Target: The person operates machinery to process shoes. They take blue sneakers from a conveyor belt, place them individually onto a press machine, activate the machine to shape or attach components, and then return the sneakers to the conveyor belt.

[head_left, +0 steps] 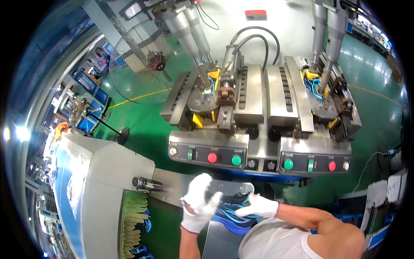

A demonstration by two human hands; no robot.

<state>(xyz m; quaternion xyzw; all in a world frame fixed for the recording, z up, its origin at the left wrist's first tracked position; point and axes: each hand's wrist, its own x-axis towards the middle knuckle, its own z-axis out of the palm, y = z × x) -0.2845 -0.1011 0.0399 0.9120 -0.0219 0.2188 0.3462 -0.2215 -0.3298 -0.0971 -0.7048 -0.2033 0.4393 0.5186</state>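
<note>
Below the machine's front, a blue sports shoe (233,226) with light-blue stripes and a dark opening rests over a metal plate (215,244). My right hand (259,206), in a white knit glove, grips the shoe's upper from the right side, thumb and fingers laid across it. Just left of the shoe my left hand (199,203), gloved the same way, is raised with its fingers and thumb spread. Nothing shows in its palm. Parts of the shoe are covered by both hands.
A two-station metal machine (250,99) stands ahead, shoes clamped in both stations. Its panels carry red buttons (212,158) and green buttons (236,160). At left, a grey housing (116,172) has a green strip curtain (133,216), with more blue shoes behind. A caged fan (159,64) stands far left.
</note>
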